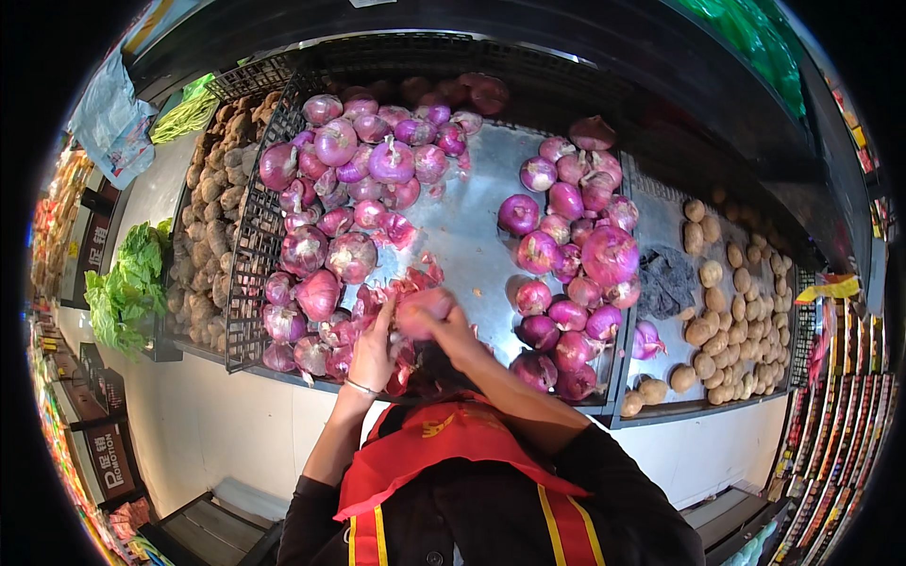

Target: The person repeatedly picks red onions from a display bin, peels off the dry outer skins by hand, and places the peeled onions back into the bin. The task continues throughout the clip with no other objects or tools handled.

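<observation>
Between my two hands is a red onion (423, 311), blurred, above the near edge of a metal display shelf (488, 212). My left hand (373, 350), with a bracelet at the wrist, touches or nearly touches the onion's left side; its exact hold cannot be told. Around the onion's right side curl the fingers of my right hand (453, 332). Loose papery onion skins (417, 276) lie just beyond and beside my hands. One pile of red onions (354, 163) covers the shelf's left part, and another pile (573, 247) stands at the right.
A black plastic basket wall (258, 233) divides the onions from brown root vegetables (216, 184) at the left. Leafy greens (127, 283) lie farther left. Right of a divider are potatoes (736, 318) and a dark cloth (665, 281). A dark upper shelf (538, 35) overhangs the back.
</observation>
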Available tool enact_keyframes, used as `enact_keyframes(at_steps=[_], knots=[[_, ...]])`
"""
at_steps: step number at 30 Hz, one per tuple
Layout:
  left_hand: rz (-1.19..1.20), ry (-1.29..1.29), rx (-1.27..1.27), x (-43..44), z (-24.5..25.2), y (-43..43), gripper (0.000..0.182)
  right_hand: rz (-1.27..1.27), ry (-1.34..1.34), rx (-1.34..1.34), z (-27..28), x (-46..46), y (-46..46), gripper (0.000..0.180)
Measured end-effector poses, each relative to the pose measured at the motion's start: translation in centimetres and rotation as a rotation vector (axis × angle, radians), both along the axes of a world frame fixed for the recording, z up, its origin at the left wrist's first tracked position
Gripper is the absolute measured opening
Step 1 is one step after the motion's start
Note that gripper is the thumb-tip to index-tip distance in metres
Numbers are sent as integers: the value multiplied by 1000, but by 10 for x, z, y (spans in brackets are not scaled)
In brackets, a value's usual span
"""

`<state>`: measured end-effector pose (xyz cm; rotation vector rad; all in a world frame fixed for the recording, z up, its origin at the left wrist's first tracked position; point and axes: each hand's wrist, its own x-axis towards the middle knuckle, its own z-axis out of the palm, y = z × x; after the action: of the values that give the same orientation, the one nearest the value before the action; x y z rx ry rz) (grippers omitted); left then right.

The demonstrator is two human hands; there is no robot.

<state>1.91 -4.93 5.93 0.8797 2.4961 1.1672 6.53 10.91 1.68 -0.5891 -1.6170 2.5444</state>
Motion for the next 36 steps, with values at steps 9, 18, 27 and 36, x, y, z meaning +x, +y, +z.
enact_keyframes(at_steps=[9,18,27,36], knots=[[146,8,-48,27,-28,-56,49,-370,-11,1498,57,51,171,62],[268,213,-182,26,-40,-83,59,14,-535,2046,23,-22,238,63],[577,273,-66,-48,-58,-108,75,-252,129,1889,29,-26,178,56],[942,-16,1,-104,-113,-71,124,142,206,1307,17,21,36,54]])
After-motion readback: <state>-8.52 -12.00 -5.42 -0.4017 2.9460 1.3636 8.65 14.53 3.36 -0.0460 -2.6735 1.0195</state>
